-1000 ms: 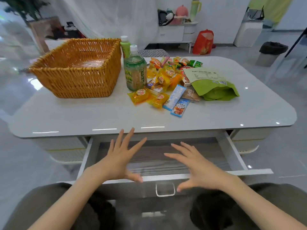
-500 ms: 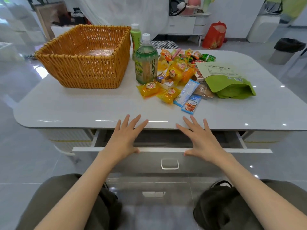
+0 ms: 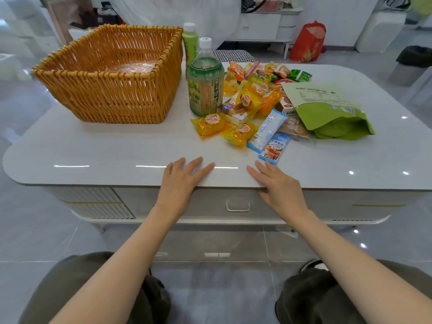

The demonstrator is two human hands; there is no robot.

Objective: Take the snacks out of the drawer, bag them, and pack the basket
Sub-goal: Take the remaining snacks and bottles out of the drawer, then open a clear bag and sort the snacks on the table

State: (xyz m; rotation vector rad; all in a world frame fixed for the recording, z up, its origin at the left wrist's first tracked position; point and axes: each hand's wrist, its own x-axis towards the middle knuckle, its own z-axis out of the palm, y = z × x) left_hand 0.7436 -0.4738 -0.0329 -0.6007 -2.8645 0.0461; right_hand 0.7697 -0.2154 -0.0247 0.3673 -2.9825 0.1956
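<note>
The drawer (image 3: 238, 203) under the white table (image 3: 93, 155) sits flush with the table front, its handle between my wrists. My left hand (image 3: 180, 181) and my right hand (image 3: 278, 185) lie flat and open on the table's front edge, holding nothing. A pile of snack packets (image 3: 247, 101) lies at the table's middle right, with yellow packets (image 3: 210, 125) and blue sachets (image 3: 266, 130) nearest me. A green bag (image 3: 336, 120) lies on its side, mouth open, to the right of the pile. The wicker basket (image 3: 112, 90) stands at the back left.
Two drink bottles (image 3: 205, 78) stand between the basket and the snacks. Something wrapped in clear film lies in the basket's bottom. Behind the table are a red bag (image 3: 307, 42) on the floor, a white cabinet and a black-lined bin (image 3: 413, 64). My knees are below.
The drawer went from open to fully shut, pushed in by both hands. My hands moved forward from the drawer front onto the table's edge.
</note>
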